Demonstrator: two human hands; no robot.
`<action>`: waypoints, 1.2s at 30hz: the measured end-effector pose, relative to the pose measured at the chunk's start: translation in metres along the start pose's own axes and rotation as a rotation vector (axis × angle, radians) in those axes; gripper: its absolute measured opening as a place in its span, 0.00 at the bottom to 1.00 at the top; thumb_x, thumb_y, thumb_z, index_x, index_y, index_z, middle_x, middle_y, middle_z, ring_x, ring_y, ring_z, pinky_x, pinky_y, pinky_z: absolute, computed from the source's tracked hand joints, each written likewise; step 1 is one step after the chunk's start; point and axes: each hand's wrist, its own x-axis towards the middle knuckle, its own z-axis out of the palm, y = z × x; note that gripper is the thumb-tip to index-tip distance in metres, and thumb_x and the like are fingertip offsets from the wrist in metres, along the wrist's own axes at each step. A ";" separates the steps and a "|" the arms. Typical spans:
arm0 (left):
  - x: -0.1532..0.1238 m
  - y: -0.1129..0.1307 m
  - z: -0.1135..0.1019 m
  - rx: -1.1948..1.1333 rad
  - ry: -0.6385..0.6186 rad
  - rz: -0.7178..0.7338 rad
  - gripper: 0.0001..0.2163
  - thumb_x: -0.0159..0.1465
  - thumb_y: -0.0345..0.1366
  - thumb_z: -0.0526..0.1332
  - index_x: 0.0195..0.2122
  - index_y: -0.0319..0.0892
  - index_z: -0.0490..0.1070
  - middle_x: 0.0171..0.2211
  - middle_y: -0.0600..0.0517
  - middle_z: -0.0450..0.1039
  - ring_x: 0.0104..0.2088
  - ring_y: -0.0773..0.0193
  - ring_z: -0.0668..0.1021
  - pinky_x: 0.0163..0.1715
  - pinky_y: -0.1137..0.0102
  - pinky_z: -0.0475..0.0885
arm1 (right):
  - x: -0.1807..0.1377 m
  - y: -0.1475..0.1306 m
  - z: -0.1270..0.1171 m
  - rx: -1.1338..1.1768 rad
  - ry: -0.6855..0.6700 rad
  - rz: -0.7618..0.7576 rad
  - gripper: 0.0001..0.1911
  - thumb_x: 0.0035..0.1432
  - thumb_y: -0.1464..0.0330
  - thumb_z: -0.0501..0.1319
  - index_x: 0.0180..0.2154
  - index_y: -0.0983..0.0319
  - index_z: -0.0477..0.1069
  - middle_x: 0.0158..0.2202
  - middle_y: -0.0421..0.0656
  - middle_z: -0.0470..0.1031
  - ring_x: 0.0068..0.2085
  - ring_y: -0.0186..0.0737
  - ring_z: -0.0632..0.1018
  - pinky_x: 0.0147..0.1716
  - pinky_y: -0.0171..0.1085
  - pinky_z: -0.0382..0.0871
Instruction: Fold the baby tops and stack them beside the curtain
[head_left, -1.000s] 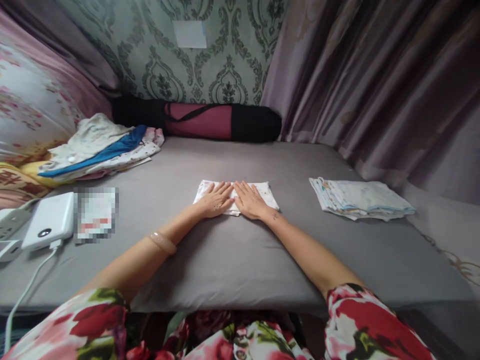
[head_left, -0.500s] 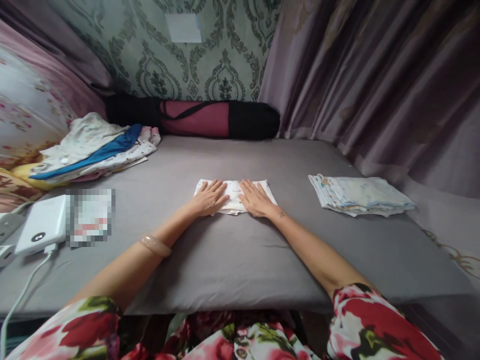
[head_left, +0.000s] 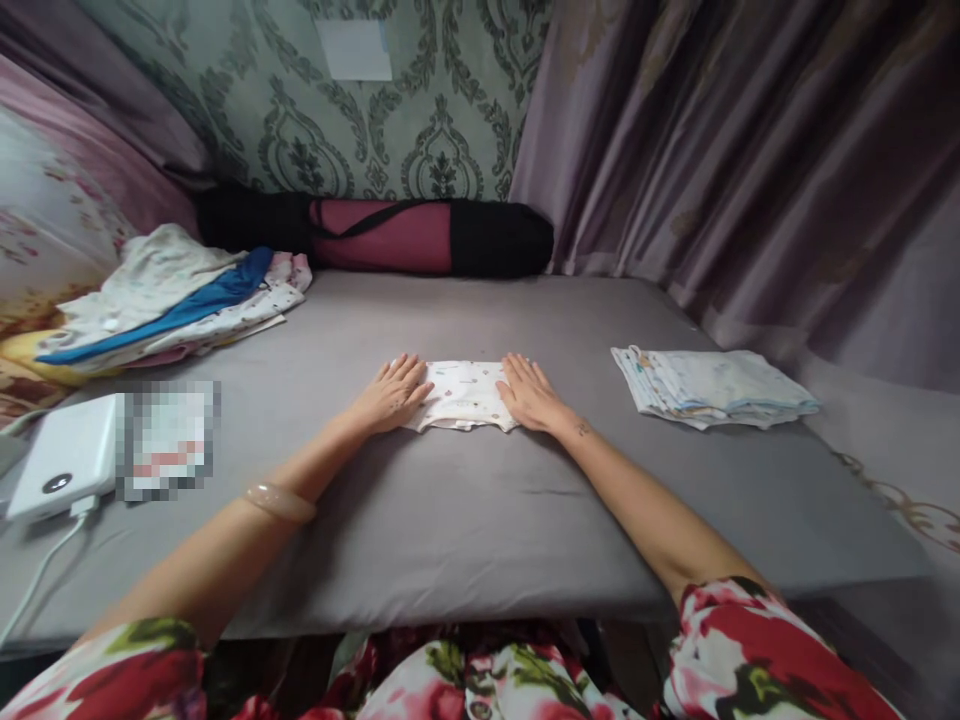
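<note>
A folded white garment with small prints (head_left: 465, 392) lies flat on the grey sheet in front of me. My left hand (head_left: 395, 392) rests palm down on its left end, fingers stretched out. On the right end lies my right hand (head_left: 531, 392), also flat with its fingers extended. Both hands press on the cloth and neither grips it. The garment's side edges are partly hidden under my hands. To the right sits a neat stack of folded clothes (head_left: 727, 385).
A loose heap of clothes (head_left: 150, 300) lies at the left. Nearer me are a white power bank (head_left: 67, 455) with a cable and a blurred packet (head_left: 171, 440). A long black and maroon bag (head_left: 382, 238) lies along the wall, with curtains (head_left: 675, 150) at the right.
My hands have slid apart, from nearer the garment's middle out to its two ends. More of the printed cloth shows between them. The view has shifted slightly.
</note>
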 end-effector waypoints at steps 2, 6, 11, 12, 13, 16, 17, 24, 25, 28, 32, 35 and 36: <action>-0.004 -0.009 0.000 -0.023 0.034 -0.007 0.31 0.70 0.50 0.39 0.68 0.36 0.52 0.69 0.43 0.46 0.70 0.52 0.47 0.66 0.53 0.45 | -0.002 0.009 0.000 -0.008 0.025 0.026 0.35 0.67 0.58 0.38 0.68 0.75 0.46 0.70 0.54 0.44 0.70 0.48 0.47 0.68 0.48 0.38; -0.010 -0.020 0.005 -0.070 0.021 -0.010 0.32 0.69 0.53 0.40 0.69 0.38 0.50 0.70 0.44 0.43 0.70 0.53 0.47 0.67 0.54 0.45 | -0.004 0.022 0.009 0.010 0.022 0.037 0.35 0.67 0.58 0.38 0.68 0.73 0.46 0.70 0.54 0.44 0.70 0.48 0.49 0.67 0.47 0.43; -0.012 -0.018 0.007 -0.138 0.061 -0.038 0.32 0.68 0.53 0.42 0.68 0.39 0.52 0.70 0.45 0.46 0.70 0.54 0.48 0.67 0.56 0.44 | -0.005 0.024 0.006 -0.003 -0.008 0.042 0.35 0.67 0.59 0.39 0.68 0.74 0.46 0.70 0.54 0.44 0.70 0.49 0.49 0.67 0.48 0.42; -0.012 -0.017 0.006 -0.178 0.088 -0.045 0.31 0.69 0.52 0.41 0.67 0.39 0.54 0.70 0.45 0.47 0.69 0.55 0.49 0.67 0.57 0.44 | -0.004 0.021 0.003 -0.010 -0.017 0.049 0.35 0.67 0.59 0.39 0.68 0.74 0.47 0.70 0.55 0.45 0.70 0.50 0.49 0.67 0.49 0.42; -0.012 -0.017 0.005 -0.230 0.125 -0.058 0.31 0.69 0.52 0.41 0.66 0.38 0.55 0.69 0.44 0.49 0.69 0.56 0.51 0.67 0.58 0.46 | -0.003 0.016 -0.001 -0.018 -0.016 0.058 0.34 0.67 0.60 0.39 0.67 0.74 0.48 0.70 0.55 0.45 0.70 0.51 0.49 0.67 0.51 0.40; -0.014 -0.019 0.002 -0.433 0.285 -0.140 0.29 0.69 0.50 0.40 0.63 0.37 0.60 0.67 0.43 0.55 0.68 0.57 0.56 0.66 0.61 0.51 | 0.005 -0.011 -0.009 -0.028 0.038 0.056 0.33 0.68 0.61 0.38 0.67 0.73 0.49 0.70 0.54 0.46 0.70 0.51 0.47 0.67 0.55 0.36; -0.014 -0.020 0.001 -0.497 0.343 -0.178 0.28 0.69 0.49 0.40 0.62 0.38 0.62 0.66 0.44 0.58 0.67 0.57 0.59 0.66 0.61 0.53 | 0.009 -0.024 -0.009 -0.019 0.053 0.035 0.32 0.68 0.61 0.38 0.67 0.72 0.49 0.70 0.53 0.45 0.70 0.50 0.47 0.67 0.54 0.35; -0.017 -0.023 -0.003 -0.685 0.503 -0.314 0.25 0.69 0.46 0.42 0.57 0.40 0.68 0.60 0.45 0.68 0.61 0.57 0.67 0.64 0.59 0.58 | 0.039 -0.088 0.013 0.046 0.018 -0.090 0.32 0.69 0.58 0.38 0.68 0.68 0.49 0.71 0.50 0.45 0.70 0.47 0.47 0.67 0.51 0.36; -0.018 -0.022 -0.003 -0.692 0.509 -0.321 0.24 0.69 0.45 0.42 0.57 0.39 0.68 0.59 0.45 0.68 0.61 0.57 0.67 0.63 0.60 0.58 | 0.041 -0.088 0.016 0.043 0.022 -0.084 0.32 0.69 0.59 0.38 0.68 0.68 0.50 0.70 0.50 0.46 0.70 0.46 0.47 0.67 0.51 0.36; -0.018 -0.021 -0.005 -0.708 0.517 -0.328 0.25 0.69 0.45 0.42 0.57 0.38 0.68 0.59 0.45 0.68 0.60 0.57 0.68 0.63 0.60 0.59 | 0.042 -0.084 0.018 0.027 0.030 -0.082 0.32 0.69 0.59 0.39 0.67 0.69 0.51 0.70 0.50 0.48 0.70 0.47 0.49 0.67 0.50 0.38; -0.019 -0.020 -0.006 -0.721 0.526 -0.329 0.25 0.69 0.45 0.42 0.56 0.36 0.68 0.58 0.43 0.69 0.59 0.57 0.69 0.62 0.61 0.60 | 0.043 -0.091 0.012 0.004 0.018 -0.070 0.31 0.68 0.61 0.40 0.66 0.70 0.53 0.70 0.51 0.49 0.70 0.49 0.49 0.66 0.53 0.36; -0.018 -0.021 -0.005 -0.735 0.537 -0.320 0.25 0.69 0.44 0.42 0.55 0.34 0.69 0.57 0.42 0.70 0.59 0.57 0.69 0.62 0.62 0.60 | 0.048 -0.111 0.012 -0.002 0.066 -0.098 0.31 0.69 0.61 0.39 0.66 0.70 0.54 0.70 0.52 0.48 0.70 0.48 0.47 0.66 0.53 0.32; -0.017 -0.022 -0.005 -0.738 0.541 -0.319 0.25 0.69 0.44 0.42 0.55 0.34 0.69 0.57 0.42 0.70 0.58 0.57 0.70 0.62 0.62 0.60 | 0.050 -0.118 0.014 0.002 0.073 -0.108 0.31 0.69 0.61 0.39 0.66 0.71 0.53 0.70 0.52 0.48 0.70 0.48 0.47 0.67 0.52 0.32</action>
